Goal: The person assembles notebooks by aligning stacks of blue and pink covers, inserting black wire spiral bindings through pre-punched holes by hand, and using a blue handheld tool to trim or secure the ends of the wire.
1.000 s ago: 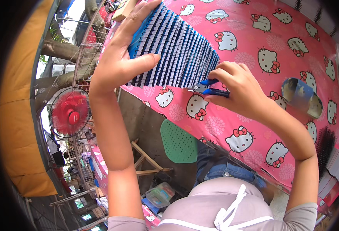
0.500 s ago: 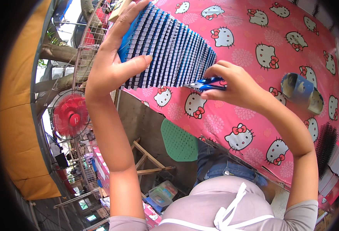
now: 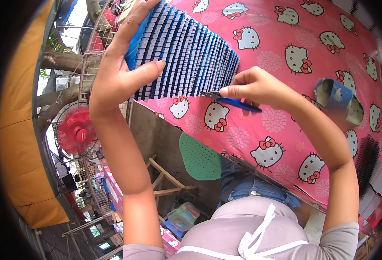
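My left hand grips a blue-backed block faced with close rows of small whitish squares and dark blue strips. The thumb presses on the front face, while the fingers wrap up its left edge. Blue-handled pliers are in my right hand, at the block's lower right corner. Their dark jaws touch or lie just in front of its bottom edge; which one I cannot tell. One handle points down to the right, and my thumb lies near the pivot. My fingers partly hide the other handle.
Below the block is a table with a pink cat-print cover. Blue cylindrical containers, a black bristly strip and stacked white sheets lie to the right. A green perforated seat and red fan stand left of the table.
The pliers have turned in my right hand, their free handle now slanting down to the right, and the jaws sit slightly further left. The block and left hand have shifted slightly left.
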A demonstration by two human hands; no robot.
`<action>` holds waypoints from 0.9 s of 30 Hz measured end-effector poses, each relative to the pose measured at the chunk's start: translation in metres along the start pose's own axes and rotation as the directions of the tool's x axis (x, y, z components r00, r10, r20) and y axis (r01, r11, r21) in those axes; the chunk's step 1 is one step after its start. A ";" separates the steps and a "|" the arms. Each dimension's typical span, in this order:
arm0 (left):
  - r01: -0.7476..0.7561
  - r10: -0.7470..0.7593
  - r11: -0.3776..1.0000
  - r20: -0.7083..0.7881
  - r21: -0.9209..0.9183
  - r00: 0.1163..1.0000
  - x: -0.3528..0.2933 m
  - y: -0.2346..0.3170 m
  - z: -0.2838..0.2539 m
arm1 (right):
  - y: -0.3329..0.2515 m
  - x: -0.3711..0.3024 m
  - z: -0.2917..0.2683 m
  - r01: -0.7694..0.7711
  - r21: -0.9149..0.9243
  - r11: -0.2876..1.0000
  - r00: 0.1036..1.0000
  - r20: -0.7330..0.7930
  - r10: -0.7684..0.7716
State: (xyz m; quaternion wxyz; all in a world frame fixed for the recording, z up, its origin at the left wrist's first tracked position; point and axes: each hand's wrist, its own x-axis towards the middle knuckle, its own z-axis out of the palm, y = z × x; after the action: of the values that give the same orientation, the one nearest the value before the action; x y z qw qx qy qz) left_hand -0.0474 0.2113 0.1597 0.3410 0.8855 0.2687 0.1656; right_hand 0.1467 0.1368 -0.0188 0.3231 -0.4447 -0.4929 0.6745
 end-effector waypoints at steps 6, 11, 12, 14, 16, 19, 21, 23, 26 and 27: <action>0.043 -0.045 0.996 -0.016 -0.076 0.999 -0.001 0.005 0.004 | 0.020 -0.014 0.004 0.407 -0.860 0.307 0.585 -0.012 -0.811; 0.122 -0.126 0.982 -0.019 -0.147 0.992 0.002 0.006 -0.002 | 0.014 -0.001 -0.007 0.364 -0.458 0.811 0.904 -0.035 -0.426; 0.110 -0.114 0.989 -0.043 -0.095 0.992 0.002 0.007 0.004 | 0.008 0.004 -0.009 0.135 -0.241 0.961 0.989 -0.032 -0.147; 0.140 -0.145 0.984 -0.042 -0.108 0.988 0.001 0.009 0.004 | -0.005 -0.001 -0.011 -0.196 0.110 0.975 0.978 0.099 0.185; 0.173 -0.177 0.970 -0.008 -0.172 0.984 0.001 0.007 0.000 | 0.008 0.002 -0.006 0.005 -0.053 0.999 1.000 0.014 -0.005; 0.084 -0.086 0.995 -0.041 -0.049 0.995 0.002 0.004 0.005 | 0.028 -0.005 -0.003 0.417 -0.625 0.660 0.801 -0.091 -0.592; 0.062 -0.063 0.998 -0.052 -0.026 0.997 0.002 0.004 0.007 | 0.030 -0.010 -0.003 0.417 -0.826 0.379 0.614 -0.051 -0.787; 0.072 -0.073 0.997 -0.046 -0.036 0.996 0.002 0.006 0.008 | 0.031 -0.004 0.002 0.423 -0.842 0.336 0.586 -0.029 -0.810; 0.076 -0.074 0.997 -0.055 0.033 0.996 0.003 0.006 0.008 | 0.029 0.004 0.001 0.475 -0.690 0.545 0.717 -0.056 -0.695; 0.073 -0.068 0.993 -0.061 0.088 0.996 0.004 0.004 0.006 | 0.025 0.007 -0.003 0.369 -0.520 0.771 0.878 -0.077 -0.472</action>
State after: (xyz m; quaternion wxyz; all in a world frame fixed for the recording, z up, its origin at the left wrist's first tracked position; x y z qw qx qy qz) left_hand -0.0401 0.2075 0.1587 0.2983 0.8848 0.3167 0.1666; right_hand 0.1469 0.1369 -0.0453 0.3914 -0.4556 -0.6989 0.3882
